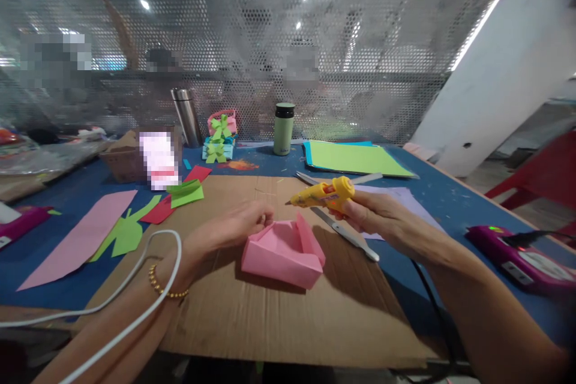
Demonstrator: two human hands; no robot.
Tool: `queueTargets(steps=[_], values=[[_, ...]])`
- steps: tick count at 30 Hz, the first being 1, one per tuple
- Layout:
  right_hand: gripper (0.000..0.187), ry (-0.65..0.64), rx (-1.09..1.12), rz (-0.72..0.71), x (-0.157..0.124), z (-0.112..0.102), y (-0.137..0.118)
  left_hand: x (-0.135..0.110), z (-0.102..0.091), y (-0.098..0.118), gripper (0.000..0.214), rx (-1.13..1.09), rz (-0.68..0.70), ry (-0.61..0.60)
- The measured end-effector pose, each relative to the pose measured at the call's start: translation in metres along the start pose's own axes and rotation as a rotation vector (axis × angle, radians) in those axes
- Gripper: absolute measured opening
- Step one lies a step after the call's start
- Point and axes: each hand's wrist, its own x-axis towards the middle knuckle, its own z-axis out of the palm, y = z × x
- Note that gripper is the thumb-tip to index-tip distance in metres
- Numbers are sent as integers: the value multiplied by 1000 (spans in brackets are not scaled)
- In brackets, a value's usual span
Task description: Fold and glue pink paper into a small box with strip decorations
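Observation:
A folded pink paper box (281,261) with an open top sits on a brown cardboard sheet (216,318). My left hand (247,219) has its fingers curled at the box's far left edge, seemingly pinching it; the fingertips are partly hidden. In my right hand (369,210) is a yellow hot glue gun (324,193), its nozzle pointing left above the far side of the box. A black cord runs down from under the right hand. Just right of the box lies a white-handled knife-like tool (351,241), with open scissors (308,179) behind it, partly covered by the glue gun.
Pink (85,234), green (126,234) and red paper pieces lie on the left. Small paper baskets (218,147), a steel flask (186,117) and a green tumbler (283,130) stand behind. Green sheets (360,157) lie back right, a purple power strip (517,264) right. A white cable (135,276) crosses my left forearm.

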Motion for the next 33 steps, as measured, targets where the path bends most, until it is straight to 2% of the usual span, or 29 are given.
queueTargets(steps=[3,6,12,16,27,33], values=[[58,2,9,2,0,1,2,4,5,-8,15,-19,30,-26],[57,-4,13,-16,0,2,4,3,5,-9,15,3,1,-21],[54,-13,8,-45,0,3,4,-14,-3,18,19,-24,11,12],[53,-23,-5,-61,0,3,4,-15,-3,27,25,9,-31,42],[49,-58,-65,-69,-1,5,-4,2,7,8,24,14,-60,91],[43,-103,-129,-98,2,12,-7,3,7,7,25,17,-75,97]])
